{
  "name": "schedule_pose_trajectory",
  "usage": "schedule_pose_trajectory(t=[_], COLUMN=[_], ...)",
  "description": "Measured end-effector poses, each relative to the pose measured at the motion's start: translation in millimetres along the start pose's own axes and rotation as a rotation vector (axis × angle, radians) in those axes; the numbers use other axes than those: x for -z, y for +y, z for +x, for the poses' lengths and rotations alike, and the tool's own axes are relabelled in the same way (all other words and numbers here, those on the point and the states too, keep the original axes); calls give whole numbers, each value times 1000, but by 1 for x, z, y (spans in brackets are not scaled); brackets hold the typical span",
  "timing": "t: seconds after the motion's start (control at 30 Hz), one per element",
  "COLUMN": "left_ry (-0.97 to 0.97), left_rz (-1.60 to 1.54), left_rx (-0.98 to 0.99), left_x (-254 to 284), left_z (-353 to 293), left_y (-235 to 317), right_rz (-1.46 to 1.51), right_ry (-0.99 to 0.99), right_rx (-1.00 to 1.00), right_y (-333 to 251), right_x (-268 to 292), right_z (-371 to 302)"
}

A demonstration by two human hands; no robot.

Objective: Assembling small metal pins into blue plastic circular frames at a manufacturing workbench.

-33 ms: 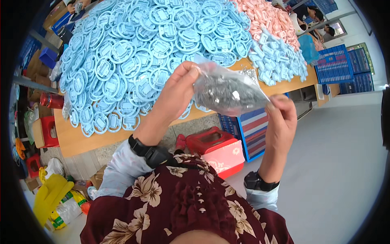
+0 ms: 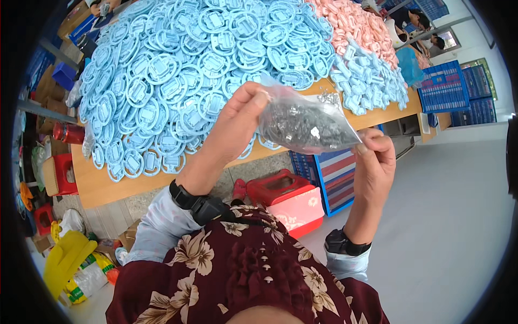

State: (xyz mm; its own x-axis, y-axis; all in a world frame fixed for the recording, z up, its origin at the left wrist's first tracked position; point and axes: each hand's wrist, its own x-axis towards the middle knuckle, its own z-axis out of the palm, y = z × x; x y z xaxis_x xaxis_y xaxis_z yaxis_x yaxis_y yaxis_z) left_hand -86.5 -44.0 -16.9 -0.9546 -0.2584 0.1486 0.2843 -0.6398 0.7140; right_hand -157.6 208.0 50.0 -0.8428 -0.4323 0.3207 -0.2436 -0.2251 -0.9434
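Observation:
Above the front edge of the table I hold up a clear plastic bag [image 2: 307, 123] filled with small shiny dark and silver metal pieces. My left hand [image 2: 240, 116] pinches its upper left corner between thumb and fingers. The lower right corner is gripped by my right hand [image 2: 377, 154] in the same way. Just behind the bag, a few small silver pieces [image 2: 328, 98] lie on a pale sheet, partly hidden by the bag. A large heap of light blue round plastic frames [image 2: 178, 75] fills the table to the left.
Small light blue plastic parts [image 2: 369, 81] and pink parts [image 2: 356, 29] are piled at the table's right. A red stool [image 2: 278, 186] and a blue crate [image 2: 337, 186] stand below the wooden table [image 2: 102, 186]. Other people [image 2: 413, 21] are at the far right.
The bag's right end and my right hand have moved slightly down and to the right. The metal pieces inside look a little shifted; both hands keep their hold.

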Motion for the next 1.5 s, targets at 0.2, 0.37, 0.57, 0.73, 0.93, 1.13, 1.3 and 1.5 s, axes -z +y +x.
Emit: schedule_pose_trajectory(t=[0.2,0.37,0.57,0.73,0.93,1.13,1.3,1.5], left_ry=[-58,-133,-161,-129,-228,-167,-136,-45], left_rz=[92,167,249,480,753,688,741,890], left_rx=[-49,-53,58,21,87,111,122,-56], left_x=[-11,-23,-34,-34,-38,-61,-70,-76], left_z=[10,10,-11,-30,-34,-38,-37,-36], left_y=[-12,-17,-27,-26,-35,-37,-50,-65], right_rz=[-205,-637,-906,-799,-670,-771,-879,-966], right_ry=[96,-41,-65,-89,-206,-350,-373,-175], right_rx=[-202,-36,168,202,-52,-108,-22,184], right_y=[-6,-19,7,13,5,-13,-5,13], right_x=[18,-1,-43,-41,-27,-18,3,-2], right_z=[8,13,1,-9,-22,-15,-18,-24])
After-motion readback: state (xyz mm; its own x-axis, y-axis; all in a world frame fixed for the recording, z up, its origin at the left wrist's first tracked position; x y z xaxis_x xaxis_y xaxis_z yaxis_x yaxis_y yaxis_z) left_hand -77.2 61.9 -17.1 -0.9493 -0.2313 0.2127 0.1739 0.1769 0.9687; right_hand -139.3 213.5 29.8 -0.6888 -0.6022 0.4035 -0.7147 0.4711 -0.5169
